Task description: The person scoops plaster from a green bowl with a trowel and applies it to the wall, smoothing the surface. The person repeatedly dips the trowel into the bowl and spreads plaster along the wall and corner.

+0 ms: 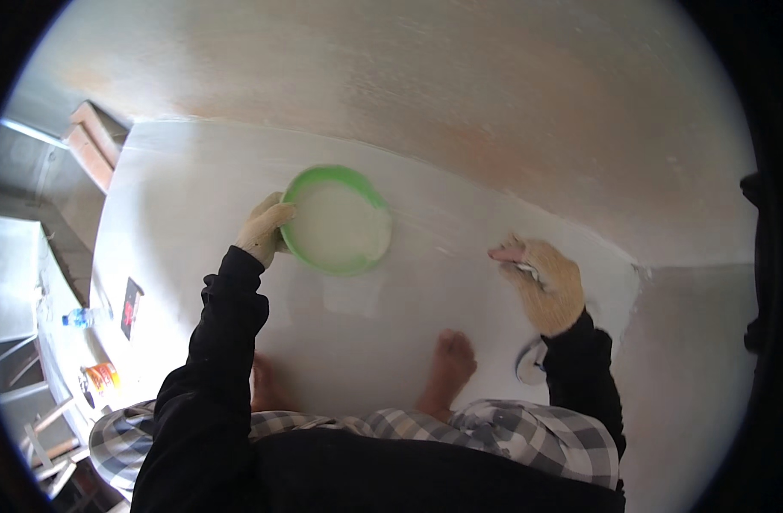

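Note:
My left hand (265, 231), in a cream knit glove, grips the left rim of a round green basin (355, 181). Whitish liquid (336, 224) fills much of it, and the basin is held above a smooth white surface. To the right, my right hand (544, 282) wears a similar glove with a bare fingertip showing. Its fingers are curled together, and a small white bit shows between them; what it is, I cannot make out. Beside my right sleeve lies a round, pale-rimmed object (529, 362), partly hidden by the cuff.
My bare feet (450, 368) stand on the white surface (178, 231). A mottled wall (494, 111) rises along the far side and meets another at right. At left are a plastic bottle (79, 318), a dark flat packet (131, 308), an orange-and-white container (103, 378) and reddish blocks (92, 150).

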A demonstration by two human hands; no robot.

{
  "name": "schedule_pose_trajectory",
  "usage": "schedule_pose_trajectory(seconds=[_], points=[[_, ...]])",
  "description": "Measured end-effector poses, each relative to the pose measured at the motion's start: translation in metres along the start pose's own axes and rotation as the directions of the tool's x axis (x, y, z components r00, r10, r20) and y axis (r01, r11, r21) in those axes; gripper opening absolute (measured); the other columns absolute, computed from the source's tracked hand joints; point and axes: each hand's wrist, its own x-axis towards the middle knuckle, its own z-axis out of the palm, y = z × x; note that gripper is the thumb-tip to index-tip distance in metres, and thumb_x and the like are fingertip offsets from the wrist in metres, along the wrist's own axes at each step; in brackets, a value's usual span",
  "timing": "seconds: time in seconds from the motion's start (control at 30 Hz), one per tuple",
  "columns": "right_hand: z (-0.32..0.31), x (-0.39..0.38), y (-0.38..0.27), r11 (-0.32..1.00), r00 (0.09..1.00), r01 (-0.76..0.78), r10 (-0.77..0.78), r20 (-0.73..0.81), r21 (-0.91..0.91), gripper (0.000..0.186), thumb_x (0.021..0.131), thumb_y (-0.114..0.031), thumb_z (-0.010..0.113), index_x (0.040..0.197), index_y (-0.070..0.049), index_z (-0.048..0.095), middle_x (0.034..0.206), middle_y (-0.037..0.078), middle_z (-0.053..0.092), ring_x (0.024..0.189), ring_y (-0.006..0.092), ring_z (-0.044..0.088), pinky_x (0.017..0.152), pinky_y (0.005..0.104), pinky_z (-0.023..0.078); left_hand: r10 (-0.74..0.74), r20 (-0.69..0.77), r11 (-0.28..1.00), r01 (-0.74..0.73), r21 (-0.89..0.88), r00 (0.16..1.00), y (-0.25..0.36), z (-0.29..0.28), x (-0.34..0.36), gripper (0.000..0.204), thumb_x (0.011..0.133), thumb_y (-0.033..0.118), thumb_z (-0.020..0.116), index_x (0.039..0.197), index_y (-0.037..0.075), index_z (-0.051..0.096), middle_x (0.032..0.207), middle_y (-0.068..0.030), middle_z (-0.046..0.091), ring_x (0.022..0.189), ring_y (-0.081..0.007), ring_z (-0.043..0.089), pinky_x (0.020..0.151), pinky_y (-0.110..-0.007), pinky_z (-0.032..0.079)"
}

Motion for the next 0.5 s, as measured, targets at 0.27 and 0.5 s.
schedule_pose_trajectory(seconds=[0.27, 0.5], points=[[-0.007, 0.022, 0.022, 0.94, 0.958, 0.282, -0.264, 0.116, -0.191, 0.024, 0.083, -0.007, 0.073, 0.106, -0.01, 0.069, 0.106, 0.01, 0.072, 0.093, 0.0345, 0.067, 0.082, 0.042, 0.053, -0.024, 0.214, 0.993, -0.001, 0.114, 0.977, 0.014, 0.108, 0.005, 0.035, 0.087, 0.034, 0.064, 0.098, 0.001, 0.059, 0.082, -0.0065, 0.062, 0.065, -0.0154, 0.062, 0.054, -0.029, 0.05], [-0.012, -0.01, 0.03, 0.993, 0.981, -0.088, 0.073, 0.18, 0.075, 0.024, 0.09, -0.016, 0.067, 0.112, -0.007, 0.066, 0.101, 0.009, 0.071, 0.09, 0.0276, 0.068, 0.08, 0.0384, 0.054, -0.13, 0.202, 0.991, 0.121, 0.055, 0.971, 0.001, 0.122, 0.016, 0.051, 0.088, 0.032, 0.063, 0.125, -0.002, 0.058, 0.101, -0.0087, 0.065, 0.082, -0.0179, 0.064, 0.068, -0.034, 0.054]])
